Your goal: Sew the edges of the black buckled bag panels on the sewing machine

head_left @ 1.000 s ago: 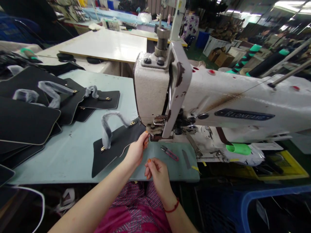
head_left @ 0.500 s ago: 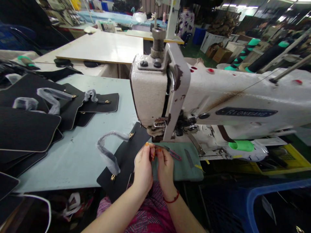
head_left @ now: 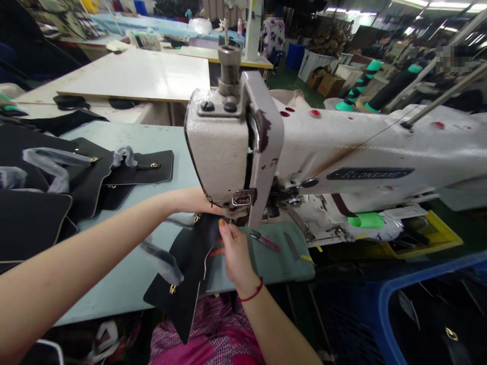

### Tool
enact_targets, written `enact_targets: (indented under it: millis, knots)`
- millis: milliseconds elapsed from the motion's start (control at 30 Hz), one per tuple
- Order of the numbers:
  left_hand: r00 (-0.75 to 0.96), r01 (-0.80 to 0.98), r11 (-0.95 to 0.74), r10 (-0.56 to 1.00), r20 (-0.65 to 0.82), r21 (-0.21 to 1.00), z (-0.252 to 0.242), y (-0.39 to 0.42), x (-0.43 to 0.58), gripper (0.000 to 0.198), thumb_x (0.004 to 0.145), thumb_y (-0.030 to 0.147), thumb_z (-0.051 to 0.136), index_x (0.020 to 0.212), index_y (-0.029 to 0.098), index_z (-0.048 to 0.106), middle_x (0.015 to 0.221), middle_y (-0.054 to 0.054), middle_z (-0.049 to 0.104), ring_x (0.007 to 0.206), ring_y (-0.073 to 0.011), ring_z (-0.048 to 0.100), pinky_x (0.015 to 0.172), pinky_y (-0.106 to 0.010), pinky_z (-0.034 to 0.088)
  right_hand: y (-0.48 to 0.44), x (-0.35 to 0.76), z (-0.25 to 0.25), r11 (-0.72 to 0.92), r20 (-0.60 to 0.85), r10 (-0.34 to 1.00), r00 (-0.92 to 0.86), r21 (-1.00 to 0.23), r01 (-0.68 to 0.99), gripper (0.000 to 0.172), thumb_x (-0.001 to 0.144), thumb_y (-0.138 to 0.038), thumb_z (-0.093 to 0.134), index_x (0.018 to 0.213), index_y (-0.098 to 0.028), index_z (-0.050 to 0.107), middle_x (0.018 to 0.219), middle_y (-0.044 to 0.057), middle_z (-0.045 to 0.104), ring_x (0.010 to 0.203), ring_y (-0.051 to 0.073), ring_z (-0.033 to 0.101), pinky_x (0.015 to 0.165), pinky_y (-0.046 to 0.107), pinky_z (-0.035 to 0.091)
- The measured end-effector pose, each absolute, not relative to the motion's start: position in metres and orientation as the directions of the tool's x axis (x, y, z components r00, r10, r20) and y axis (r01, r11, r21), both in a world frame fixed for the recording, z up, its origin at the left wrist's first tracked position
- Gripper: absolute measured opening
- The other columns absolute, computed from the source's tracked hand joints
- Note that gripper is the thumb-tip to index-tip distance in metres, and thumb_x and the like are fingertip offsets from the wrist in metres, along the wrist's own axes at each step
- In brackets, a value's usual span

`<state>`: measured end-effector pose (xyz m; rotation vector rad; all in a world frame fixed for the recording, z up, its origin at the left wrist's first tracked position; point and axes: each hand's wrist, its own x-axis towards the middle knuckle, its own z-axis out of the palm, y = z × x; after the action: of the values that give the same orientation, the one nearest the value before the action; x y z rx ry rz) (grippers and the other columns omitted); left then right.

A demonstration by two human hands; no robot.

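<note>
A black leather-like panel [head_left: 196,243] with a pale edge lies under the head of the sewing machine [head_left: 218,147]. Its plastic-wrapped handle [head_left: 163,261] is fixed by gold-coloured rings. My right hand [head_left: 235,251] pinches the panel's right edge, thumb on top and fingers beneath. Reaching across the panel, my left hand [head_left: 194,200] goes behind the machine head, which hides its fingers. Pink-handled thread snips [head_left: 265,240] lie on the machine bed, right of my right hand.
More black panels [head_left: 30,218] are piled on the pale blue-green table [head_left: 95,299] at left. A green tube [head_left: 367,220] sits under the machine arm. At lower right stands a blue basket [head_left: 384,304] holding black pieces. Thread cones [head_left: 365,83] and a person [head_left: 273,35] are farther back.
My hands, together in front of the needle area before, have parted. The left has swung behind the machine head; the right has moved onto the panel's edge. The view has shifted slightly right.
</note>
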<state>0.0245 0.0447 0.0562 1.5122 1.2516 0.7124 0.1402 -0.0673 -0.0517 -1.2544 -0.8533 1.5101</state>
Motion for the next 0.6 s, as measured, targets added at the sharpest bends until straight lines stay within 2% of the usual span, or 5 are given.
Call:
enact_targets:
  millis: [100,233,333,467,600]
  knots:
    - [0.405,0.170,0.321,0.839,-0.363,0.932,0.055,0.044,0.031,0.027,0.043,-0.008,0.068,0.053,0.017,0.063,0.058,0.003,0.069,0.071,-0.0216,0.068,0.078,-0.040,0.056,-0.068,0.140,-0.055,-0.235,-0.241,0.969,0.051,-0.968,-0.091,0.047,0.086,-0.059,0.049,0.068,-0.017,0.055,0.060,-0.001,0.048,0.057,0.012,0.047,0.048,0.021,0.039]
    - [0.417,0.095,0.342,0.839,-0.350,0.935,0.043,0.042,0.031,0.032,0.043,-0.013,0.063,0.060,0.013,0.069,0.062,-0.001,0.072,0.071,-0.0253,0.069,0.073,-0.043,0.056,-0.067,0.143,-0.052,-0.158,-0.152,0.984,0.088,-0.985,0.066,0.047,0.089,-0.055,0.045,0.062,-0.017,0.049,0.057,-0.001,0.042,0.058,0.011,0.042,0.049,0.021,0.034]
    - [0.420,0.057,0.352,0.840,-0.342,0.934,0.030,0.040,0.028,0.033,0.044,-0.011,0.067,0.067,0.011,0.072,0.069,-0.004,0.074,0.072,-0.0263,0.069,0.071,-0.043,0.056,-0.067,0.148,-0.044,-0.104,-0.095,0.992,0.079,-0.987,0.120,0.046,0.090,-0.051,0.044,0.058,-0.018,0.042,0.055,-0.002,0.037,0.055,0.010,0.036,0.049,0.022,0.027]
    - [0.422,0.014,0.356,0.845,-0.328,0.935,0.012,0.032,0.023,0.027,0.047,0.002,0.078,0.072,0.011,0.075,0.074,-0.008,0.075,0.076,-0.0259,0.069,0.075,-0.041,0.055,-0.066,0.161,-0.034,-0.049,-0.042,0.998,0.046,-0.985,0.166,0.046,0.090,-0.045,0.045,0.056,-0.019,0.032,0.055,-0.004,0.029,0.054,0.009,0.028,0.050,0.023,0.020]
    - [0.407,-0.009,0.309,0.870,-0.278,0.951,-0.002,0.018,0.023,0.024,0.054,0.016,0.083,0.077,0.017,0.076,0.081,-0.007,0.075,0.086,-0.0252,0.069,0.084,-0.036,0.054,-0.061,0.178,-0.031,-0.076,-0.088,0.994,-0.070,-0.984,0.163,0.044,0.089,-0.046,0.047,0.057,-0.018,0.035,0.056,-0.004,0.029,0.054,0.008,0.028,0.049,0.023,0.020]
